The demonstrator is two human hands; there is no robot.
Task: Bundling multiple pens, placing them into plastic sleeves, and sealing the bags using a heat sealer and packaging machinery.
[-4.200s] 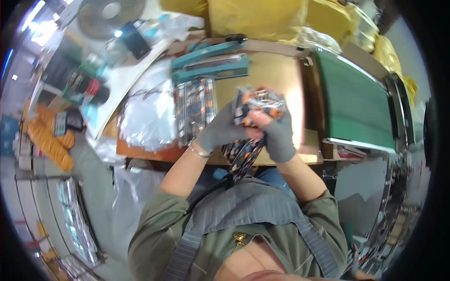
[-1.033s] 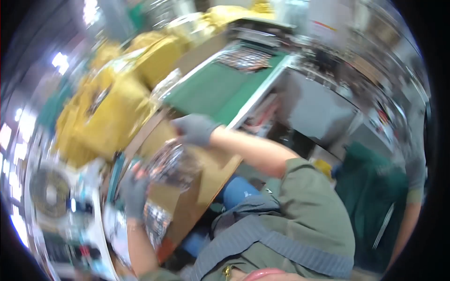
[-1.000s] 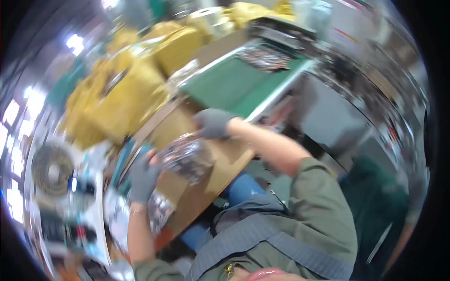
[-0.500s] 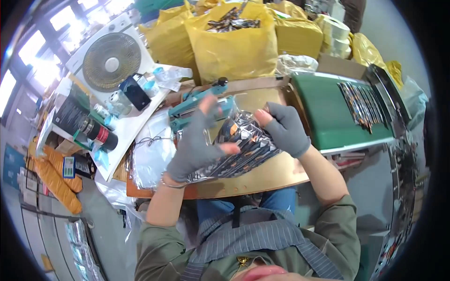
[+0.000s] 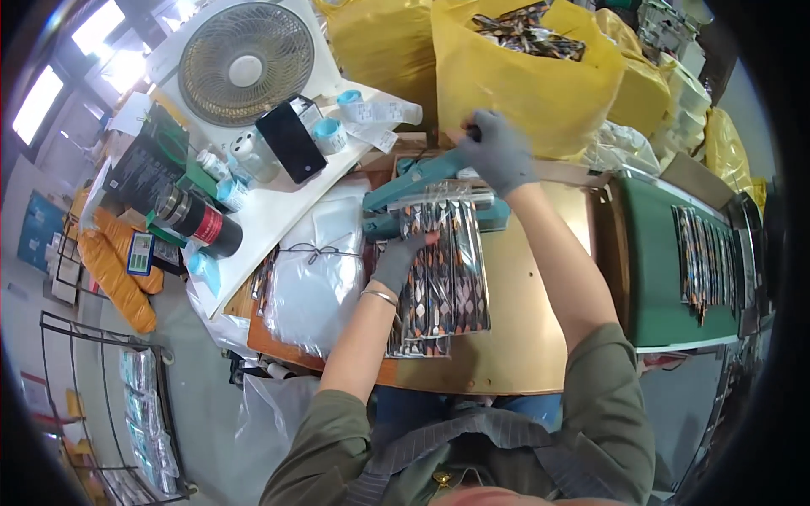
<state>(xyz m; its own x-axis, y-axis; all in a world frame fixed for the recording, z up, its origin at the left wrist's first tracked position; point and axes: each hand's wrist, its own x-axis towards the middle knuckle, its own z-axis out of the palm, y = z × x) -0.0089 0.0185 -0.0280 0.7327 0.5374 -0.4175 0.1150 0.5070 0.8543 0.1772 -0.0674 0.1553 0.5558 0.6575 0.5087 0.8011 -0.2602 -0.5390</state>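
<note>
A clear plastic bag (image 5: 443, 282) of black, white and orange patterned slim packets lies in front of a teal bar heat sealer (image 5: 494, 218). Its upper end reaches the sealer, beneath the raised teal arm. My left hand (image 5: 401, 263), in a grey fingerless glove, grips the bag's left side with the thumb on top; the other fingers are hidden. At the arm's far right end, my gloved right hand (image 5: 499, 153) is closed round the handle and its black knob. Part of another patterned bag (image 5: 434, 347) shows under the nearer end.
Flat clear bags (image 5: 312, 291) are stacked left of the sealer. A white side table (image 5: 274, 215) bears a fan (image 5: 245, 72), phone (image 5: 291, 143) and thermos (image 5: 202, 221). Yellow sacks (image 5: 515, 84) stand behind. Patterned packets (image 5: 704, 257) lie on the green surface (image 5: 654, 253) at right.
The bag has come down from between both hands to lie flat at the sealer. My right hand has moved forward onto the sealer's handle; my left now grips the bag's side. The view has shifted.
</note>
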